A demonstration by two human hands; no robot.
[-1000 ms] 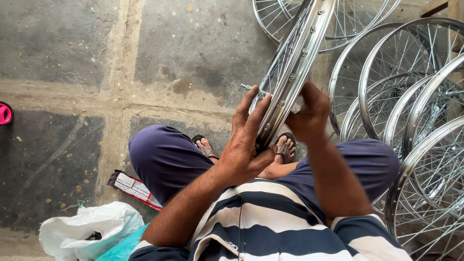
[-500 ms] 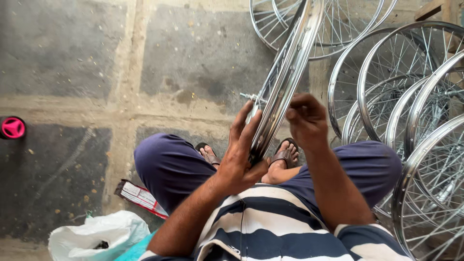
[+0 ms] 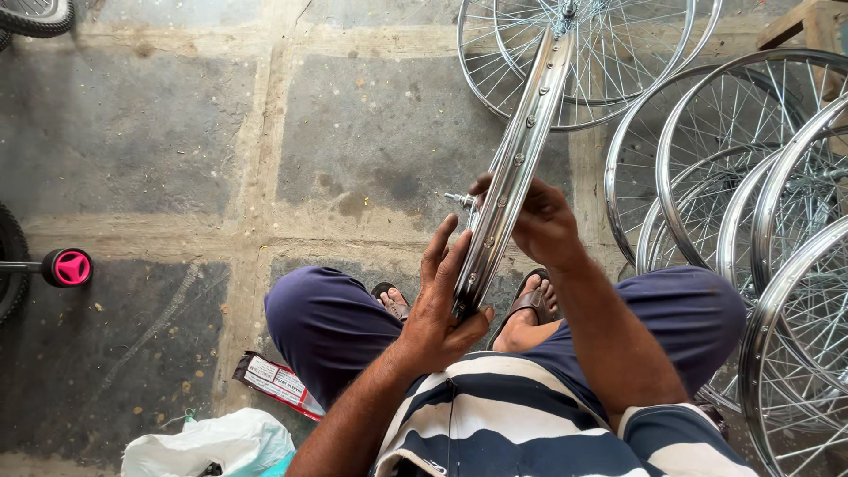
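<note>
A shiny spoked bicycle wheel [image 3: 521, 150] stands edge-on in front of me, its rim running from my lap up to the top of the view. My left hand [image 3: 442, 305] supports the lower rim, palm against its left side with fingers spread upward. Around the rim's right side, about halfway up, my right hand [image 3: 541, 221] is wrapped. The hub axle [image 3: 459, 200] pokes out to the left beside my fingers. I sit with blue trousers and sandalled feet under the wheel.
Several more chrome spoked wheels [image 3: 751, 194] lean stacked at the right and top. A white plastic bag [image 3: 212, 446] and a small red-white packet [image 3: 278, 384] lie at lower left. A pink-capped axle [image 3: 69, 267] and black tyres sit at the left edge.
The view has shifted downward and right; the wheel sits more upright in my hands. My right hand has slid along the rim, and my left hand stays on the lower rim.
</note>
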